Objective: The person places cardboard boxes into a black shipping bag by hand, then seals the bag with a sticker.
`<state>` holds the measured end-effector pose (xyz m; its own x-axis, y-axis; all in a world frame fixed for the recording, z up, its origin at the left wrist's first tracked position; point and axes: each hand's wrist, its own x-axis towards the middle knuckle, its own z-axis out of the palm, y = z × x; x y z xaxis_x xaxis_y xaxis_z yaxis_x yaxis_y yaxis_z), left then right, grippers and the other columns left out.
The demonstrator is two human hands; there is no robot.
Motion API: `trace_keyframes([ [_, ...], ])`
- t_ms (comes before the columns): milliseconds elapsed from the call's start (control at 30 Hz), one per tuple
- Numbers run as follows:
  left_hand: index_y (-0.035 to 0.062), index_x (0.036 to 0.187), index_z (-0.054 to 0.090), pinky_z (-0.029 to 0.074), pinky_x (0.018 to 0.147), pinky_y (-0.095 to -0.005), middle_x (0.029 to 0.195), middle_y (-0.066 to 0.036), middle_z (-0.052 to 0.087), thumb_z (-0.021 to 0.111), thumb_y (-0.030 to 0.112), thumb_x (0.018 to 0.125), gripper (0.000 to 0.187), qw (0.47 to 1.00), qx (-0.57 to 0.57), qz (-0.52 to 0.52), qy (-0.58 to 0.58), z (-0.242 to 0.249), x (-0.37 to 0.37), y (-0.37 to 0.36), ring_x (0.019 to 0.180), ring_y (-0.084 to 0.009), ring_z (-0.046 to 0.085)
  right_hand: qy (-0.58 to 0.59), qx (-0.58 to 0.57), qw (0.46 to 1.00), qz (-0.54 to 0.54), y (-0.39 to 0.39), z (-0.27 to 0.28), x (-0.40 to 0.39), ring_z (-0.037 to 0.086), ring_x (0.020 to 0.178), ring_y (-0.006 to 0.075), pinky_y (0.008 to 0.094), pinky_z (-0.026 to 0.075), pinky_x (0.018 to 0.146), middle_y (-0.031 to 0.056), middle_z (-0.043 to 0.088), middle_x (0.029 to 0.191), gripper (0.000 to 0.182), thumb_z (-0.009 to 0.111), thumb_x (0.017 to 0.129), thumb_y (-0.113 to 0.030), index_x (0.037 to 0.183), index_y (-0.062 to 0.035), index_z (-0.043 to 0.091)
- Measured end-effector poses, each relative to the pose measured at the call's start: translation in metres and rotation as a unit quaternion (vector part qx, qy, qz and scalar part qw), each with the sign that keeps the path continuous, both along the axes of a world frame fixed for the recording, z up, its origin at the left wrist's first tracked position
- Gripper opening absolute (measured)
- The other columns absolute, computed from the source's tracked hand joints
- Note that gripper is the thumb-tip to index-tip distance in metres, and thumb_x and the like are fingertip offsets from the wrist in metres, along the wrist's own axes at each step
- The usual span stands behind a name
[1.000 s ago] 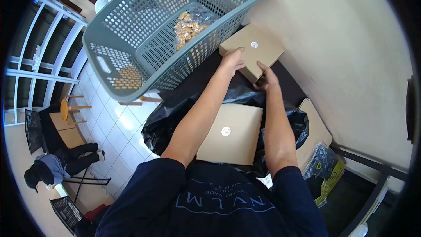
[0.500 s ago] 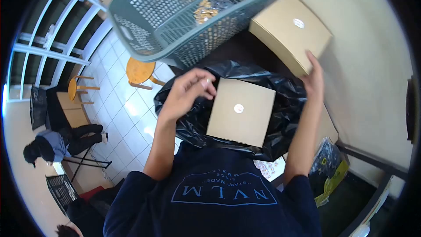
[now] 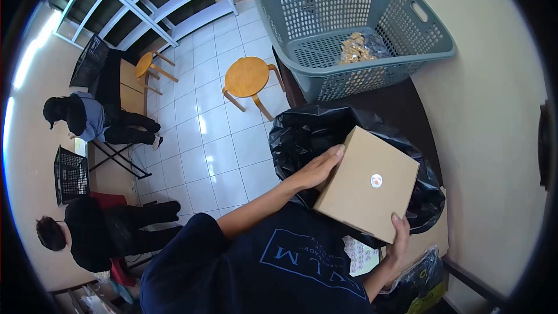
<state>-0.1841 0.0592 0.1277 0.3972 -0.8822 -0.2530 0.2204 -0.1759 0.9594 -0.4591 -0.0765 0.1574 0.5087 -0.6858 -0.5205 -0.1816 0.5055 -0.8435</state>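
A brown cardboard box [image 3: 372, 177] with a round white sticker is tilted over the mouth of a black plastic bag [image 3: 305, 131]. My left hand [image 3: 318, 168] presses along its left side, fingers toward the far corner. At the near right corner my right hand [image 3: 400, 235] grips the box, thumb on top. Most of the bag's inside is hidden beneath the box, so whatever lies under it does not show.
A green-grey laundry basket [image 3: 372, 70] holding small brown and dark packets stands on the dark table [image 3: 401, 93]. Wooden stools [image 3: 247, 77] stand on the tiled floor. Two people [image 3: 87, 116] are at the left. A printed sheet [image 3: 361, 256] lies near my body.
The box that stood by the wall at the right is gone from there. Both my hands now hold a box over the bag, where my left hand was empty before. The view has shifted.
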Motion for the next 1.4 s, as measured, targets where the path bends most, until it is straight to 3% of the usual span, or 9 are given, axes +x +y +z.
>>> trace_keyframes([
  [233,-0.0054,0.144,0.022,0.028,0.111,-0.0378,0.142,-0.027,0.036,0.062,0.034,0.089,0.078,0.985,-0.017,-0.021,-0.171,-0.007,-0.001,-0.008,0.133,-0.0361,0.036,0.09,-0.09,0.992,0.011,0.005,-0.016,0.027,0.057,0.1,0.0177,0.0288,0.042,0.091,0.0158,0.063,0.111,0.048,0.063,0.091,-0.029,0.119,0.0095,0.057],
  [400,-0.002,0.146,0.021,0.03,0.109,-0.0355,0.141,-0.024,0.039,0.06,0.026,0.091,0.073,0.992,-0.042,-0.025,-0.113,-0.012,0.0,-0.015,0.132,-0.0315,0.039,0.255,-0.274,0.92,0.116,-0.005,-0.019,0.028,0.058,0.096,0.0231,0.0327,0.044,0.087,0.0191,0.062,0.107,0.056,0.067,0.086,-0.039,0.113,0.0097,0.059],
  [800,-0.0006,0.148,0.015,0.032,0.107,-0.0354,0.142,-0.025,0.039,0.057,0.028,0.092,0.076,0.989,0.035,-0.021,-0.141,-0.013,-0.011,-0.015,0.13,-0.033,0.043,0.169,-0.169,0.97,0.044,0.003,-0.023,0.027,0.062,0.103,0.0238,0.0327,0.045,0.091,0.0209,0.064,0.113,0.056,0.059,0.091,-0.038,0.128,0.0032,0.052],
  [933,-0.0043,0.138,0.038,0.038,0.103,-0.0346,0.129,-0.023,0.054,0.053,0.025,0.094,0.055,0.96,0.031,-0.028,-0.276,0.023,-0.01,-0.007,0.12,-0.0317,0.053,0.219,-0.213,0.948,0.089,-0.015,-0.021,0.01,0.064,0.1,0.0243,0.0331,0.046,0.088,0.0206,0.068,0.104,0.048,0.059,0.091,-0.038,0.116,0.0037,0.062],
  [967,-0.005,0.13,0.047,0.041,0.099,-0.0343,0.123,-0.021,0.058,0.051,0.023,0.095,0.045,0.966,0.025,-0.01,-0.257,0.036,-0.004,-0.002,0.114,-0.0297,0.057,0.204,-0.253,0.944,0.049,-0.028,-0.028,-0.006,0.06,0.085,0.0107,0.0246,0.048,0.073,0.0065,0.066,0.092,0.038,0.058,0.094,-0.034,0.103,0.002,0.065],
  [1133,-0.0048,0.098,0.06,0.048,0.086,-0.0332,0.105,-0.014,0.065,0.041,0.021,0.101,0.032,0.906,-0.095,0.314,-0.268,0.035,0.084,0.05,0.09,-0.0185,0.062,0.183,-0.287,0.867,-0.365,-0.088,-0.038,-0.088,0.059,0.08,0.0131,0.0274,0.048,0.066,0.006,0.063,0.087,0.03,0.063,0.091,-0.032,0.098,-0.0027,0.063],
  [1200,-0.0013,0.101,0.059,0.047,0.088,-0.0356,0.103,-0.012,0.064,0.041,0.03,0.101,0.036,0.862,-0.068,0.461,-0.197,-0.011,0.132,0.07,0.098,-0.0204,0.06,0.154,-0.17,0.843,-0.486,-0.096,-0.05,-0.105,0.059,0.095,0.0198,0.0359,0.05,0.074,0.0093,0.06,0.104,0.042,0.062,0.09,-0.039,0.114,-0.0053,0.056],
  [1300,0.001,0.123,0.054,0.044,0.097,-0.0353,0.117,-0.012,0.061,0.051,0.034,0.097,0.042,0.924,0.065,0.357,0.119,-0.054,0.131,0.073,0.106,-0.0192,0.058,0.093,0.041,0.939,-0.33,-0.079,-0.074,-0.09,0.035,0.132,0.0371,0.0559,0.029,0.106,0.0174,0.043,0.14,0.073,0.044,0.092,-0.061,0.14,-0.0066,0.039],
  [1400,-0.0008,0.132,0.047,0.043,0.099,-0.0347,0.12,-0.011,0.06,0.054,0.028,0.095,0.047,0.975,0.048,0.154,0.15,-0.107,0.113,0.075,0.109,-0.0203,0.058,-0.081,0.12,0.949,-0.279,-0.052,-0.112,-0.068,0.041,0.13,0.0269,0.0404,0.033,0.109,0.0133,0.043,0.143,0.073,0.04,0.094,-0.059,0.141,-0.0023,0.038],
])
